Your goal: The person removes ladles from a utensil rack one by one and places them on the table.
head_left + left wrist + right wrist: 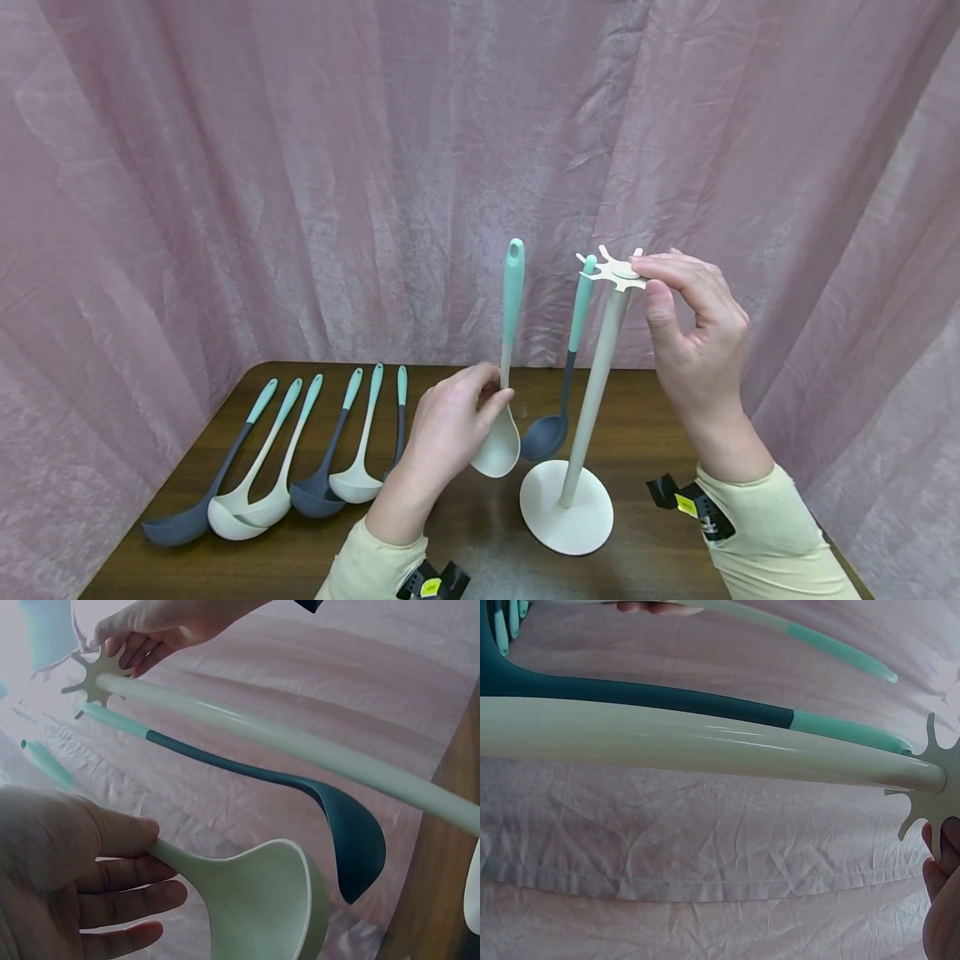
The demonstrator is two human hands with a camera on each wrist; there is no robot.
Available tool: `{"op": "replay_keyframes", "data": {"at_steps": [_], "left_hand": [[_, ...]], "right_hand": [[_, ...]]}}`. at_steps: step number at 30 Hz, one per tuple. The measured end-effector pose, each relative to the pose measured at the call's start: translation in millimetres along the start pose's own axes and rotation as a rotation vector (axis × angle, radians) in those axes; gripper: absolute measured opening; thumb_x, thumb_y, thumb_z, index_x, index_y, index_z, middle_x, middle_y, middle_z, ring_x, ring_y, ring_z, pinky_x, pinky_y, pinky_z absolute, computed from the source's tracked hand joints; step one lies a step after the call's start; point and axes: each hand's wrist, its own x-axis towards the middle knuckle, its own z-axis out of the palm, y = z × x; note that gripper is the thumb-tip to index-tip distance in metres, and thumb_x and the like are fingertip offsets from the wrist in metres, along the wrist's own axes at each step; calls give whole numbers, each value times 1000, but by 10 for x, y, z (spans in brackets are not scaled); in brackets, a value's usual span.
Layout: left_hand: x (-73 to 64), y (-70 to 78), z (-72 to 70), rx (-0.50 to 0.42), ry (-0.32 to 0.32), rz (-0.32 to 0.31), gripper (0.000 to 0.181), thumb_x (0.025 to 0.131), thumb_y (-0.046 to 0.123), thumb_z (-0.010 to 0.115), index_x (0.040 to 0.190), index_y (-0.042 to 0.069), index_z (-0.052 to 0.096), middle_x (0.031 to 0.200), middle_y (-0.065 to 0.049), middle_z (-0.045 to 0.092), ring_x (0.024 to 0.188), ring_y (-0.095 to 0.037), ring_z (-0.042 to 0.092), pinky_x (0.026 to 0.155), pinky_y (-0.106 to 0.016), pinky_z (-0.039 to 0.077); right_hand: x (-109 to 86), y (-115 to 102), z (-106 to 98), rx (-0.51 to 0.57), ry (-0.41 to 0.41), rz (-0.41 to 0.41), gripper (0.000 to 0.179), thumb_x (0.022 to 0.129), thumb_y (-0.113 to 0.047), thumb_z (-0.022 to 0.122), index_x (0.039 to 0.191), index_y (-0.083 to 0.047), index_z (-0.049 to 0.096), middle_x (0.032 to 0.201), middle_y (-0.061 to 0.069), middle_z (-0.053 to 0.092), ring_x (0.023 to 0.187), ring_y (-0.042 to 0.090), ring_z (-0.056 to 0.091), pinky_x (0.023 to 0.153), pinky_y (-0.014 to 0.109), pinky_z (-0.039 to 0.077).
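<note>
My left hand (pixel 453 421) pinches a cream ladle (pixel 495 450) by the lower part of its stem, just above the bowl. The ladle stands upright, its mint handle up, left of a cream utensil stand (pixel 596 392). In the left wrist view, thumb and fingers meet at the neck of the cream ladle (pixel 262 900). My right hand (pixel 701 333) holds the edge of the stand's hooked top between thumb and fingers. A dark blue ladle (pixel 545 435) with a mint handle hangs from a hook on the stand's left side.
On the wooden table (pixel 487 546), several ladles lie to the left, handles pointing away. Among them are a dark ladle (pixel 176 525), a cream ladle (pixel 358 483) and another dark ladle (pixel 317 497). Behind the table hangs a pink curtain (pixel 375 183).
</note>
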Motion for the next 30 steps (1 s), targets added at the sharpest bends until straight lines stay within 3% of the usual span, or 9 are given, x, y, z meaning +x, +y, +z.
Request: {"op": "replay_keyframes", "data": {"at_steps": [10,30], "left_hand": [[-11,-88,-55,15,-15,-41,15,98,21,87,95,21,72,84,11,69,67,-10,57,60,-33,47],[-21,-263,-59,31,-59,-114,18,99,23,86,92,20,70,81,10,66,63,-9,50,56,-31,44]], "right_hand": [[2,8,-5,-2,3,2,36,105,-32,68,110,0,85,110,16,82,113,29,72,115,51,49],[21,-87,5,-7,7,9,33,104,-24,67,108,4,83,109,21,81,116,21,72,116,51,48]]}}
